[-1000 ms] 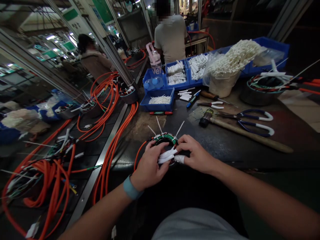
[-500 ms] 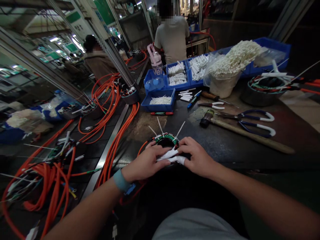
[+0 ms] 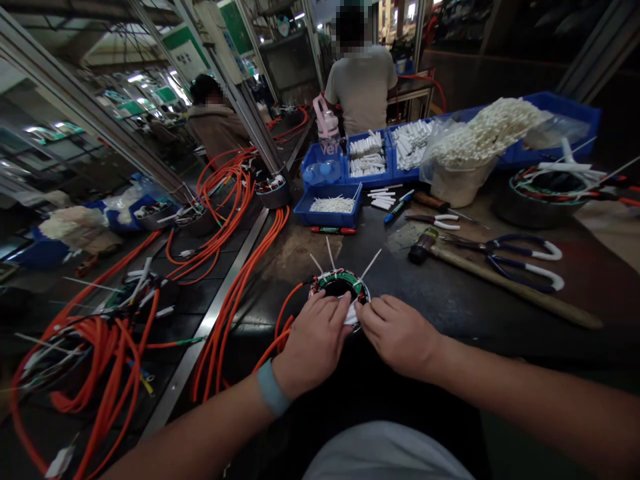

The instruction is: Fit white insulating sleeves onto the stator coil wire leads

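— What's nearest?

— The left hand (image 3: 317, 337) and the right hand (image 3: 405, 333), nearly meeting at six o'clock on a wire ring (image 3: 345, 277), which sits on the dark surface (image 3: 415, 283).

— And the fingers?

— Both sets are drawn in. The left ones lie close together, gripping a white tube (image 3: 353, 315) against the thumb; the right ones are bunched, pinching its other end. I can't see exactly where the thumbs press.

— Anything readable further out?

— Taking bearings from the ring, a hammer (image 3: 515, 287) and scissors (image 3: 493, 246) lie towards three, unlettered as far as I can see. A red marker (image 3: 333, 231) is at twelve, its green label too small to read. A blue marker (image 3: 399, 207) is between one and two, its print unclear too.

— Beyond those?

— At twelve, a blue tray (image 3: 327, 219) of white sticks, then a pink bottle (image 3: 327, 125). Letters like "ver" show low on it. Far off, between ten and eleven, a sign (image 3: 186, 61) carries blurred characters.
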Available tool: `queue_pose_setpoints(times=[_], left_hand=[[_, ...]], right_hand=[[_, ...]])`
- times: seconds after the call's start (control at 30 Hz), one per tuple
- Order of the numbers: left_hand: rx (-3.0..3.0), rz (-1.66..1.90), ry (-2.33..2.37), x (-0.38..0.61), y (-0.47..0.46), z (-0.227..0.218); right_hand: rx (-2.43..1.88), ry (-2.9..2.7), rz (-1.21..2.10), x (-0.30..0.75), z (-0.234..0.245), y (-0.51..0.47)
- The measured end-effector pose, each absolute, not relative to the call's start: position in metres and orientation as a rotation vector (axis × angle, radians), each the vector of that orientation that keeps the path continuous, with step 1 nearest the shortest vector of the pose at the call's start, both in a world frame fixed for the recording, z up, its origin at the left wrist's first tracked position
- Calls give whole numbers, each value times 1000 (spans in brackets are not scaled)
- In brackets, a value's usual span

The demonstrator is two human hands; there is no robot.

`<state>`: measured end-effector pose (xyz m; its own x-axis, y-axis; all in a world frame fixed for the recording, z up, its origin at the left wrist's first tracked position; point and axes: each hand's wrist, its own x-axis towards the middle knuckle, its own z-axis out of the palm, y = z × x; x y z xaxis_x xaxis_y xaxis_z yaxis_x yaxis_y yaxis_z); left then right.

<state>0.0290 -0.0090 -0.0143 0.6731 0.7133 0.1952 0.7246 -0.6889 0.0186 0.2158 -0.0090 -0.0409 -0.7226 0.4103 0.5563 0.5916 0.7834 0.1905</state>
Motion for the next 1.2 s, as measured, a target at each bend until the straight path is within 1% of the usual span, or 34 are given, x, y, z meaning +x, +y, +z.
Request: queue_pose_setpoints(times=[0.13,0.17,0.23,0.3,0.33,0.4,0.5,0.6,0.67,0.8,0.97,1.2], left_hand=[[-2802,-207,-1152,31,-7,-9],[-2793,-192,-1142,32,-6,-8],[-2777,-177,-1129,32,-5,-6],[-2756,-185,-1128,32,-5,-6],[-2744,-198,-1123,32,-5,-7],[-2727,-224,-1103,31,-4,-9],[-2726,-246,-1068,29,-4,-12],[-2728,-265,-1085,27,-3,-13],[-2739,-269,-1116,27,-3,-13],[-2802,-234,-1171,29,-4,-10],[-2835,-138,-1232,32,-5,-6],[-2838,-146,-1274,35,-8,-3]], right_hand=[[-696,-2541,-524,213,-37,-11],[-691,-2559,-466,216,-36,-8],[-681,-2588,-219,227,-34,7],[-825,-2415,20,252,-28,38],[-941,-2258,77,270,-24,59],[-1273,-1791,-24,314,-13,104],[-1500,-1436,-185,384,4,167],[-1790,-1092,-326,431,15,204],[-1862,-1050,-345,444,19,214],[-1872,-1065,-306,449,26,217],[-1863,-1009,-213,455,31,226],[-1824,-980,-92,457,31,229]])
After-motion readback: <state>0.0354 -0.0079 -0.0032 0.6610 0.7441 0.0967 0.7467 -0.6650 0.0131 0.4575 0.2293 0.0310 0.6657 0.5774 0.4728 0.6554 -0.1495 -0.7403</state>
